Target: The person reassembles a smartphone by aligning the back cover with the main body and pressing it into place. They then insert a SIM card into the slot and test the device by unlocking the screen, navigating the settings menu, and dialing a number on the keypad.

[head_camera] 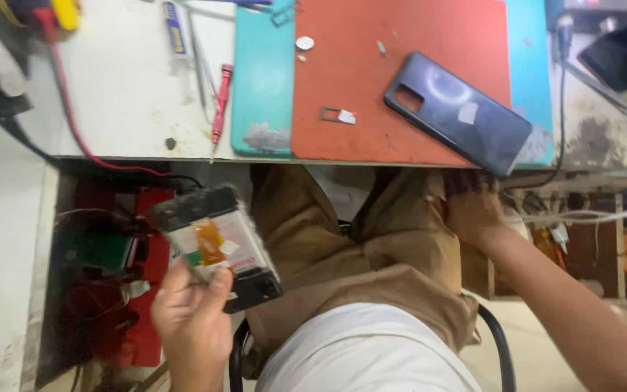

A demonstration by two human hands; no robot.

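Left hand (191,319) is gripping an opened smartphone body (215,243), its dark frame showing a pale battery and an orange flex ribbon. Thumb and fingers are pinching its lower end. It is being held in the air below the front edge of the white worktop (121,87), left of the person's tan-trousered lap (361,254) and well apart from the mats.

Right hand (473,207) is sitting just under the worktop edge, directly beneath the corner of the dark blue-grey glossy phone back cover (459,112). Its fingers are partly hidden and blurred; cannot tell whether they are clenched or released.

The back cover is lying on the orange-red rubber work mat (371,80), one corner overhanging the front edge. Left of the cover on the same mat: a small SIM tray with a card (337,115). Further up-left of the cover: a round silver coin-like disc (305,43). A teal mat (263,80) is peeking out from under the orange one. Well left of the cover, a slim red-handled screwdriver (220,101) is lying on the bare worktop.

Handling judgement: the body is best held by the frame edges only, keeping the thumb off the orange ribbon and battery. The overhanging cover looks liable to slide off; it wants nudging back.
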